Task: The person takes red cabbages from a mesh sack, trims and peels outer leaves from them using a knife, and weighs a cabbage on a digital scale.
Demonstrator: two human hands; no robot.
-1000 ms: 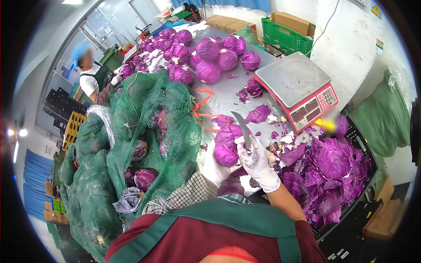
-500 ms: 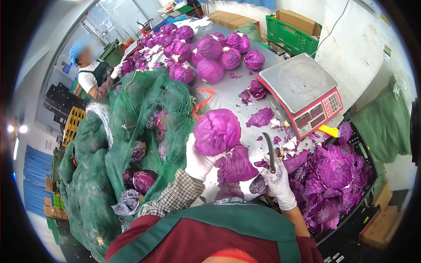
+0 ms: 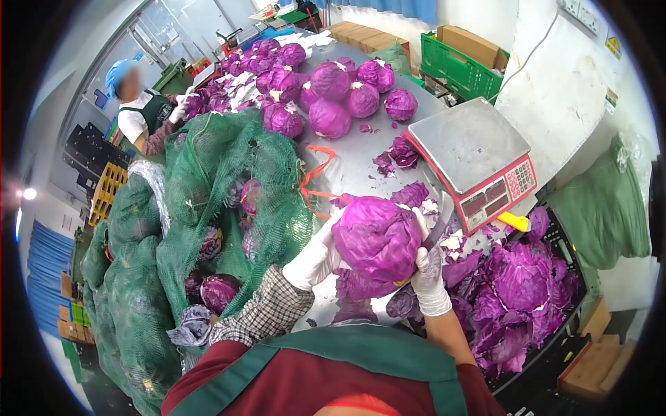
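Note:
A red cabbage (image 3: pixel 377 239) is held above the metal table in front of my chest. My left hand (image 3: pixel 316 260), in a white glove, grips it from the left side. My right hand (image 3: pixel 429 277), also gloved, is closed on a curved knife (image 3: pixel 441 220) and presses against the cabbage's right side. The knife's blade points up and away from me; its handle is mostly hidden in the hand. Loose purple cabbage leaves (image 3: pixel 357 286) lie on the table beneath the cabbage.
Green mesh sacks (image 3: pixel 142 305) of cabbages stand at left. Farther back, several cabbages (image 3: pixel 329 118) are piled on the table. A red scale (image 3: pixel 472 149) sits at right, above a black crate (image 3: pixel 586 277) of leaves (image 3: pixel 520 277). A co-worker (image 3: pixel 142 111) stands at far left.
The cabbage has moved right and closer to me in my left hand. My right hand, with the knife, has come up against it; before, it was apart from it.

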